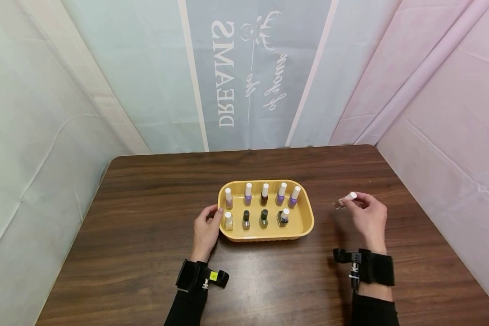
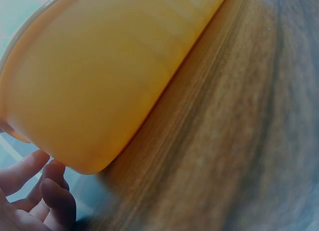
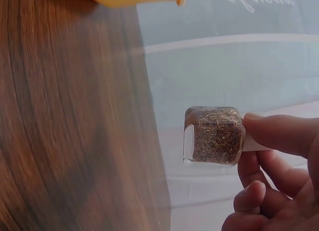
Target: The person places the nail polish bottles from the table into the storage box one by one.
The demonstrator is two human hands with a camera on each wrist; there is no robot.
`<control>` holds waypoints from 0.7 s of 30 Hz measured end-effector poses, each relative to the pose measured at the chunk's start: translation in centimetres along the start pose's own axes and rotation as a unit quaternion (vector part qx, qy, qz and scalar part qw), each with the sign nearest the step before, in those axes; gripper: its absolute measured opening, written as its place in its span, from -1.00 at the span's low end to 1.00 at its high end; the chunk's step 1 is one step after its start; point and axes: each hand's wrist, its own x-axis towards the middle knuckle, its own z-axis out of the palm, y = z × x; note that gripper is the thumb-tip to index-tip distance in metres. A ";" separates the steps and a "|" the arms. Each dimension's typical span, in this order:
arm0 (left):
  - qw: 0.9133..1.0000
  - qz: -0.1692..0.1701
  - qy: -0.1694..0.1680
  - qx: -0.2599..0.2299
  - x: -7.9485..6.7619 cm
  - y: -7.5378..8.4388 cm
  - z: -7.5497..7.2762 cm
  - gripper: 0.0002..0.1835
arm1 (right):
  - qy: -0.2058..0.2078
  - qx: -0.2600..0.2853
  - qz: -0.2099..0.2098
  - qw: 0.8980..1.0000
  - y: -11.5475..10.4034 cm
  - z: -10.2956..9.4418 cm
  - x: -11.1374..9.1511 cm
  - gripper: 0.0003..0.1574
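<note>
A yellow tray (image 1: 297,228) stands on the table with two rows of nail polish bottles upright in it. The back row has white caps over pink, purple and dark polish; the front row mixes white and black caps. At the tray's left end, my left hand (image 1: 206,231) grips the rim with the thumb on top, fingers (image 2: 56,191) against the outer wall. Right of the tray, above the table, my right hand (image 1: 370,217) pinches a nail polish bottle (image 3: 217,136) by its white cap. This bottle is clear glass with gold-brown glitter, tilted with its base towards the left.
The brown wooden table (image 1: 146,253) extends around the tray. A printed cloth (image 1: 261,81) hangs behind its far edge, and pale cloth walls (image 1: 452,136) stand at both sides. Each wrist carries a black strapped camera mount (image 1: 376,268).
</note>
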 end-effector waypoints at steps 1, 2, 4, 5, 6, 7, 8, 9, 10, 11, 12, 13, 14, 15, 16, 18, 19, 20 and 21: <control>1.000 -0.001 -0.001 0.000 0.0 0.0 0.0 -0.59 | -0.001 -0.003 -0.007 1.000 -0.2 0.1 -0.2 -0.52; 1.000 -0.001 -0.002 0.001 0.0 0.0 0.0 -0.59 | -0.003 -0.007 -0.013 1.000 -0.3 0.1 -0.3 -0.51; 1.000 0.000 -0.003 0.001 0.0 0.0 0.0 -0.58 | -0.007 -0.011 -0.027 1.000 -0.6 0.2 -0.6 -0.50; 1.000 0.000 -0.003 0.001 0.0 -0.1 0.0 -0.58 | -0.009 -0.010 -0.033 0.999 -0.8 0.2 -0.7 -0.49; 1.000 0.000 -0.003 0.001 0.0 0.0 0.0 -0.58 | -0.011 -0.010 -0.038 0.999 -0.9 0.3 -0.8 -0.49; 1.000 0.001 -0.003 0.001 0.0 0.0 0.0 -0.59 | -0.014 -0.007 -0.045 0.999 -1.1 0.3 -1.0 -0.49; 1.000 0.000 -0.003 0.000 0.0 0.0 0.0 -0.59 | -0.017 -0.003 -0.050 0.999 -1.2 0.3 -1.1 -0.50; 1.000 -0.001 -0.003 -0.001 0.0 0.0 0.0 -0.60 | -0.020 0.002 -0.056 0.998 -1.3 0.4 -1.1 -0.51; 1.000 -0.001 -0.003 -0.003 0.0 0.0 0.0 -0.60 | -0.024 0.007 -0.059 0.998 -1.4 0.5 -1.2 -0.52; 1.000 -0.003 -0.003 -0.004 0.0 0.1 0.0 -0.60 | -0.027 0.011 -0.063 0.998 -1.5 0.5 -1.3 -0.53; 1.000 -0.004 -0.004 -0.005 0.0 0.1 0.0 -0.60 | -0.030 0.014 -0.067 0.997 -1.5 0.6 -1.3 -0.54; 1.000 -0.005 -0.005 -0.006 0.0 0.1 0.0 -0.60 | -0.033 0.017 -0.070 0.997 -1.6 0.6 -1.4 -0.55; 1.000 -0.005 -0.005 -0.007 0.0 0.1 0.0 -0.60 | -0.035 0.020 -0.072 0.997 -1.6 0.7 -1.4 -0.55; 1.000 -0.005 -0.006 -0.007 0.0 0.0 0.0 -0.60 | -0.038 0.022 -0.075 0.996 -1.6 0.8 -1.5 -0.56; 1.000 -0.004 -0.007 -0.008 -0.1 0.0 0.0 -0.60 | -0.040 0.024 -0.079 0.996 -1.7 0.8 -1.5 -0.56; 1.000 -0.003 -0.007 -0.008 -0.1 0.0 0.0 -0.60 | -0.043 0.029 -0.085 0.995 -1.7 0.9 -1.5 -0.58; 1.000 -0.003 -0.007 -0.008 -0.1 0.1 0.0 -0.60 | -0.044 0.030 -0.089 0.995 -1.8 0.9 -1.6 -0.59; 1.000 -0.002 -0.007 -0.008 -0.1 0.1 0.0 -0.59 | -0.046 0.033 -0.093 0.994 -1.9 0.9 -1.6 -0.60; 1.000 -0.002 -0.007 -0.008 -0.1 0.1 0.0 -0.60 | -0.048 0.036 -0.097 0.993 -1.9 0.9 -1.6 -0.60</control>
